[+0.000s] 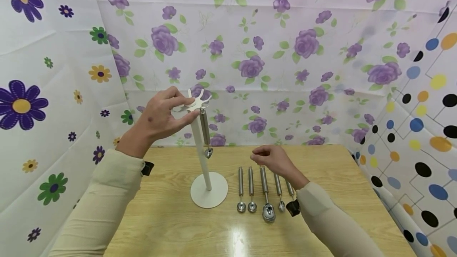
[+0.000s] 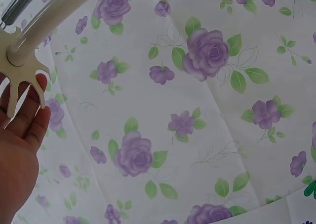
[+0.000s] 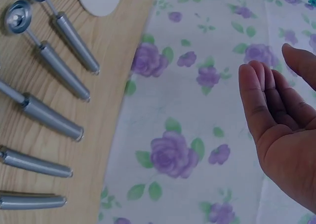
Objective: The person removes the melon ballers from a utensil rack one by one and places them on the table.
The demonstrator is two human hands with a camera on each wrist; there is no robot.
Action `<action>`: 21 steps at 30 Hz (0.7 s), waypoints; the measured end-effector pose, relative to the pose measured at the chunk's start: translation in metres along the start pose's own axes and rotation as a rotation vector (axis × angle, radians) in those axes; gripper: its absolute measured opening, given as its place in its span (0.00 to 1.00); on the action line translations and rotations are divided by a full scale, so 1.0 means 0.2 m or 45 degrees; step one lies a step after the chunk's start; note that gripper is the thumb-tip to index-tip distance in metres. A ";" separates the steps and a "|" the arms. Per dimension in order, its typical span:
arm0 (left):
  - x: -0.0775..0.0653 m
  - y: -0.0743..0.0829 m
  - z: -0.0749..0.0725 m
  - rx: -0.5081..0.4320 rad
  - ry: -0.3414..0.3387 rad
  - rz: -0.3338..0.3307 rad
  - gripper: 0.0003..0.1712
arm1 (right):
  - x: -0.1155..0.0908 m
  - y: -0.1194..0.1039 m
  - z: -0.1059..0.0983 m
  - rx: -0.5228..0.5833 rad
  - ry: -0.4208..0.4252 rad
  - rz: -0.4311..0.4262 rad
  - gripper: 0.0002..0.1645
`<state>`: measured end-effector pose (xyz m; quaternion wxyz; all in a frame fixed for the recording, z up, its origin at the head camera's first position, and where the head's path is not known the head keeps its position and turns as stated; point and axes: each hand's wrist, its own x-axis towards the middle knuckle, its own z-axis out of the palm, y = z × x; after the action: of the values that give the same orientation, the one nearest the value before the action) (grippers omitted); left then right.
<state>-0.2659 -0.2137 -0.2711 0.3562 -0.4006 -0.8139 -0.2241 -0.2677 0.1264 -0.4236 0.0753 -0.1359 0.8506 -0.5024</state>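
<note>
A white utensil stand (image 1: 198,142) with a round base and a hooked top rises from the table. My left hand (image 1: 166,112) pinches its hooked top (image 2: 19,61) between thumb and fingers. From one hook hangs a steel melon baller (image 1: 205,128), its small scoop pointing down. My right hand (image 1: 276,161), fingers loosely bent with nothing in them, hovers over the handle ends of several steel tools. Among these lie two round-headed melon ballers (image 1: 240,185) (image 3: 64,71) and a larger oval scoop (image 1: 268,211). The right forearm partly hides the rightmost tool (image 1: 290,188).
The wooden table (image 1: 164,209) bears the stand and the row of tools right of its base. A flowered cloth (image 1: 250,50) hangs behind the table. Patterned cloths stand at the left (image 1: 60,70) and right (image 1: 421,130).
</note>
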 end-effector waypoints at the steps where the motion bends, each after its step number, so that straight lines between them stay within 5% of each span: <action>1: 0.00 0.00 0.00 -0.004 -0.002 -0.002 0.39 | 0.01 -0.02 0.01 -0.006 -0.007 -0.007 0.22; 21: -0.01 0.00 0.00 -0.008 -0.020 -0.036 0.42 | 0.13 -0.41 0.10 -0.104 -0.072 -0.211 0.20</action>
<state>-0.2660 -0.2151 -0.2717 0.3452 -0.3919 -0.8216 -0.2285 -0.2741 0.0649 -0.3603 0.0520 -0.2231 0.8537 -0.4678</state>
